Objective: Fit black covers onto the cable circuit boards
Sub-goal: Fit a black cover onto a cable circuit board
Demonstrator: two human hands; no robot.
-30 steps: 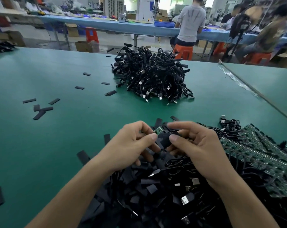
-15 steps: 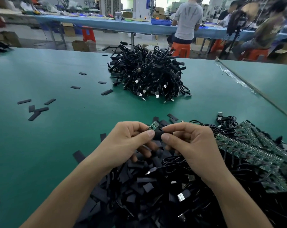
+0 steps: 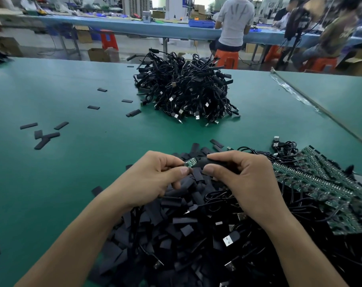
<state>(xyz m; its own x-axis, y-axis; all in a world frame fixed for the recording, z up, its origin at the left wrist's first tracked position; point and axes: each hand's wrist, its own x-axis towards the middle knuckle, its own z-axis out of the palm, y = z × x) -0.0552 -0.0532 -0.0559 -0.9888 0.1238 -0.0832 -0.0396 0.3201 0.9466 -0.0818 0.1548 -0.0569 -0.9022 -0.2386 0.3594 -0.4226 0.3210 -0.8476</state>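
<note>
Pinching the circuit board (image 3: 190,163) by its bare end in the left grip (image 3: 151,179), clasping the black cover (image 3: 216,162) in the right grip (image 3: 244,183), just above the heaped covers (image 3: 176,220) on the surface (image 3: 72,172). Liable to snag if pushed askew, or to slip and vanish into that heap.

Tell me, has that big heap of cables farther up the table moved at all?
No. The cable heap sits the same beside the loose covers on the green table; only the view shifted.
</note>
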